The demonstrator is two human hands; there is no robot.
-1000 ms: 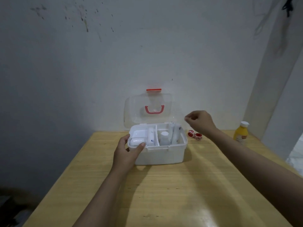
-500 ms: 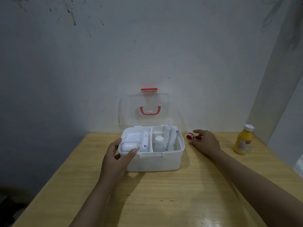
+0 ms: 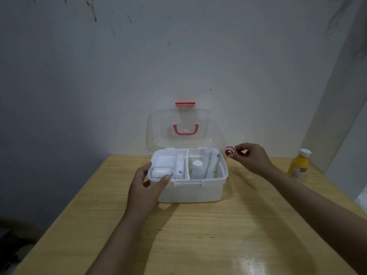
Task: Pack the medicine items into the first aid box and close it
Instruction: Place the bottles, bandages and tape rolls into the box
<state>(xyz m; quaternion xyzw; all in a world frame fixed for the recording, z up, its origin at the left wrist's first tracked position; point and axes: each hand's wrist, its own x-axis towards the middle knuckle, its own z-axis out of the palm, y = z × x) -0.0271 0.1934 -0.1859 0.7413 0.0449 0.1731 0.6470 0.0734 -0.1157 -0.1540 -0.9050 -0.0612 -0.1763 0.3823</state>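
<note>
The white first aid box (image 3: 198,192) stands open on the wooden table, its clear lid (image 3: 178,129) with a red handle leaning back against the wall. Inside lie white rolled bandages (image 3: 179,165), a small white bottle (image 3: 196,168) and more wrapped rolls (image 3: 212,162) on the right. My left hand (image 3: 148,187) grips the box's front left corner, thumb over the rim. Just right of the box, my right hand (image 3: 251,157) is lifted off the table and holds two small red-and-white tape rolls (image 3: 230,150) in its fingers.
A yellow bottle (image 3: 298,167) with a white cap stands at the table's right edge, near the wall corner. The wooden table (image 3: 198,235) meets a grey wall behind the box; its left edge drops to a dark floor.
My right hand came down onto the two tape rolls on the table, took hold of them and has lifted them up beside the box. The left hand has stayed on the box corner.
</note>
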